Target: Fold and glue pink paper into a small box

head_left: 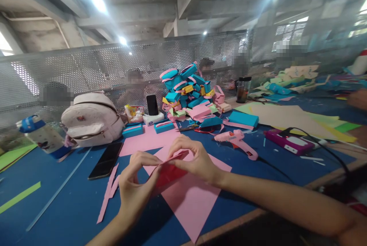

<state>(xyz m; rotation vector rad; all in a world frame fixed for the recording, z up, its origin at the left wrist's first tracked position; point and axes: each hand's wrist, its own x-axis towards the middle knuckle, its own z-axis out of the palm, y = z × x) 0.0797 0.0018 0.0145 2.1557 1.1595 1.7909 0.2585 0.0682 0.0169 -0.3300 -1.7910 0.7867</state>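
Between both hands is a folded piece of pink-red paper (171, 174), raised a little above the table. My left hand (138, 179) pinches its left end between thumb and fingers. At the right end, my right hand (195, 158) pinches the top edge the same way. Beneath them lies a large pink sheet (197, 204), turned with one corner toward the table's front edge. A second pink sheet (149, 139) is spread behind it. Narrow pink paper strips (107, 196) lie left of my left hand.
Behind my hands rises a heap of blue, pink and yellow paper pieces (189, 93). A pink glue gun (237, 142) with a cord lies at the right, near a purple box (288, 141). On the left are a black phone (105, 161), a white backpack (91, 119) and a bottle (43, 137).
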